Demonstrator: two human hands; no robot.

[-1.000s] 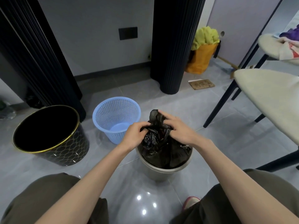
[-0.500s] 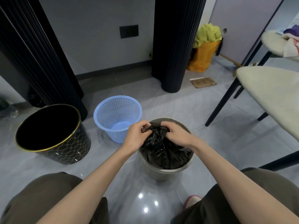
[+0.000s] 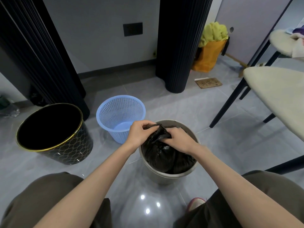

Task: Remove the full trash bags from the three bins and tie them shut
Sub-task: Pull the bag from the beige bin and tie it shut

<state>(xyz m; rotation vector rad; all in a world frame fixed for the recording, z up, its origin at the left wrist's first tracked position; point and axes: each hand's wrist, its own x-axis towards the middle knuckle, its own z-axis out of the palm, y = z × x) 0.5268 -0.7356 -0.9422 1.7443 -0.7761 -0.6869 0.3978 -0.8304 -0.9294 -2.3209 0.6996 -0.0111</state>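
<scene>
Trash bag [image 3: 164, 155], black and full, is sitting inside the grey bin [image 3: 164, 178] on the floor [image 3: 222, 145], directly in front of the person's knees. Both hands are working its gathered neck: the left hand [image 3: 139, 134] is gripping the twisted plastic from the left, fingers [image 3: 145, 124] curled round it, and the right hand [image 3: 179, 139] is pinching the same bunch from the right, fingers closed on it. The hands are nearly touching over the bin's far side.

Change: a second ago a tall flap of bag top was standing up above the hands and the bag was bulging over the rim; now that flap is gone, drawn down into a tight bunch between the hands, and the bag is sitting lower in the bin. Judging by this, the knot is being cinched, so tying is nearly done here, though the finished knot is hidden under the hands. The bag is not yet lifted out.

Further back, the blue basket [image 3: 120, 112] is showing its bare mesh bottom and the black gold-rimmed bin [image 3: 65, 150] is looking empty as far as its dark inside lets me tell. This is probably the last bag.
</scene>
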